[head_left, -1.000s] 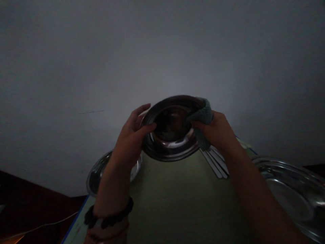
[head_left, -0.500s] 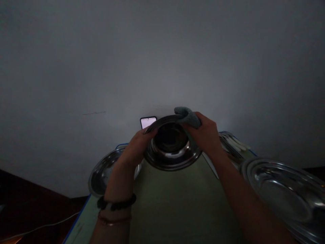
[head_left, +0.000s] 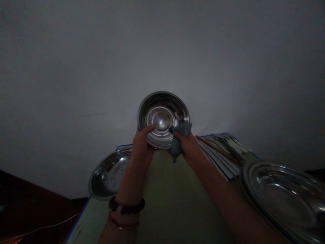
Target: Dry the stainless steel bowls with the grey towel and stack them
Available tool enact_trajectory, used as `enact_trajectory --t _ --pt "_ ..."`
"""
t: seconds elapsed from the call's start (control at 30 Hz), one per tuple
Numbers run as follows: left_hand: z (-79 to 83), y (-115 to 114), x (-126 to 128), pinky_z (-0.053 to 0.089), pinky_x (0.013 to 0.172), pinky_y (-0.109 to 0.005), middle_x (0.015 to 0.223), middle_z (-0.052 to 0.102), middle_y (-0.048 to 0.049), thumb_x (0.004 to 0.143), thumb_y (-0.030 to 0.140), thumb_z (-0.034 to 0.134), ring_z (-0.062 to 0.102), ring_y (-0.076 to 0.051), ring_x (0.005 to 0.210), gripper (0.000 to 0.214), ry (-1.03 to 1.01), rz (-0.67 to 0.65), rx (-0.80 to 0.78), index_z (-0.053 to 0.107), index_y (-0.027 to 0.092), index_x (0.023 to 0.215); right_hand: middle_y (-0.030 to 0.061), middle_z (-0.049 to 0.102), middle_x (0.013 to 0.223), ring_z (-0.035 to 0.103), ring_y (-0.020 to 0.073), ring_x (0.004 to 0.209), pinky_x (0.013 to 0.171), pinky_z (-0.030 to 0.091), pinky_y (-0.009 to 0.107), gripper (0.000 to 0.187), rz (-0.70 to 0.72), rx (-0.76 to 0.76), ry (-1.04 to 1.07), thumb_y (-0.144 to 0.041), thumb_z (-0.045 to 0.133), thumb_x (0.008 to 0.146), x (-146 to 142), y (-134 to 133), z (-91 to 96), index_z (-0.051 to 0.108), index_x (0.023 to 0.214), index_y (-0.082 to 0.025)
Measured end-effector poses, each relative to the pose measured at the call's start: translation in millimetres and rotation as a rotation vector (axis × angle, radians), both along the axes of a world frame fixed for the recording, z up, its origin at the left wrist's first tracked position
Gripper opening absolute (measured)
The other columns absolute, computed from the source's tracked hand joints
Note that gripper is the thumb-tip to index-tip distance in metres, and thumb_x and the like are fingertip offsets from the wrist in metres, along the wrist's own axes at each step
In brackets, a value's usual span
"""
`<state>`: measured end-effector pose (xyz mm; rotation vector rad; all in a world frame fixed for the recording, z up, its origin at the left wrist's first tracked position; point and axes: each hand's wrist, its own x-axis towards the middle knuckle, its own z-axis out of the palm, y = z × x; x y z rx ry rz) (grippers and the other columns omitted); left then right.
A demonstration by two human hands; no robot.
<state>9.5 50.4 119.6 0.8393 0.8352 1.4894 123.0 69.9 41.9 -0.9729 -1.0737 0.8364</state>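
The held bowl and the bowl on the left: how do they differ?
The held bowl is lifted and tilted; the left bowl rests on the table. A cloth in the right hand touches the held bowl; no cloth shows on the left bowl. The left forearm hides part of the left bowl; the held bowl shows almost whole. Both are shiny metal.

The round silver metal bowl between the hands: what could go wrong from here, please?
The round silver metal bowl is raised and tilted, so it might slip and hit the green table. The grey-green textured cloth lies between the right hand and the bowl, so that grip could slide.
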Motion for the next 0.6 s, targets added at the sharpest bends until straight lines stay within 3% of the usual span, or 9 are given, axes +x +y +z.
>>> enact_trajectory --t 0.1,0.17,0.27,0.33,0.43,0.5,0.6 --pt "6.8 -4 -17 0.057 0.072 -0.033 0.078 0.074 -0.0058 0.07 0.022 0.063 0.07 -0.023 0.084 0.009 0.103 -0.132 -0.039 0.068 0.016 0.075 0.0095 0.07 0.101 0.066 0.0198 0.086 0.075 0.053 0.035 0.037 0.007 -0.121 0.133 -0.03 0.063 0.07 21 -2 12.5 0.059 0.105 -0.018" --pt "12.4 -8 -28 0.056 0.067 -0.031 0.068 0.072 -0.0052 0.069 0.026 0.065 0.07 -0.022 0.075 0.011 0.185 -0.177 -0.04 0.069 0.016 0.071 0.0083 0.07 0.096 0.065 0.0202 0.084 0.074 0.052 0.035 0.036 0.02 -0.111 0.015 -0.028 0.065 0.067 39 -5 23.6 0.061 0.101 -0.017" --pt "17.9 -16 -39 0.055 0.065 -0.031 0.062 0.07 -0.005 0.068 0.03 0.069 0.069 -0.023 0.07 0.014 0.296 -0.269 0.047 0.07 0.017 0.067 0.0072 0.071 0.09 0.063 0.0209 0.08 0.07 0.049 0.035 0.03 -0.019 -0.039 -0.322 -0.029 0.065 0.068 58 -13 39.6 0.065 0.095 -0.017" --pt "18.8 -20 -41 0.056 0.07 -0.034 0.065 0.071 -0.0053 0.07 0.033 0.068 0.07 -0.025 0.075 0.017 0.367 -0.377 0.124 0.072 0.018 0.078 0.0066 0.07 0.084 0.062 0.0208 0.076 0.068 0.047 0.034 0.026 -0.091 0.009 -0.526 -0.03 0.064 0.07 63 -20 49.2 0.067 0.093 -0.016" --pt "18.5 -25 -38 0.053 0.083 -0.035 0.09 0.075 -0.0061 0.076 0.031 0.067 0.068 -0.025 0.094 0.029 0.5 -0.509 0.19 0.07 0.021 0.103 0.0047 0.069 0.077 0.06 0.0196 0.072 0.067 0.043 0.032 0.02 -0.186 0.08 -0.73 -0.027 0.062 0.072 63 -32 61.5 0.069 0.088 -0.017" --pt "18.5 -26 -35 0.051 0.088 -0.033 0.104 0.073 -0.006 0.078 0.029 0.067 0.065 -0.024 0.103 0.032 0.555 -0.521 0.218 0.068 0.022 0.109 0.0031 0.068 0.072 0.058 0.0187 0.069 0.064 0.041 0.03 0.016 -0.27 0.106 -0.8 -0.027 0.063 0.072 61 -37 67.2 0.07 0.084 -0.018" --pt "18.6 -26 -32 0.054 0.078 -0.033 0.095 0.075 -0.007 0.08 0.035 0.065 0.068 -0.025 0.096 0.032 0.542 -0.439 0.211 0.069 0.02 0.108 0.0014 0.065 0.066 0.056 0.0171 0.063 0.058 0.038 0.027 0.019 -0.37 0.112 -0.787 -0.036 0.064 0.074 59 -40 70.0 0.069 0.077 -0.018"
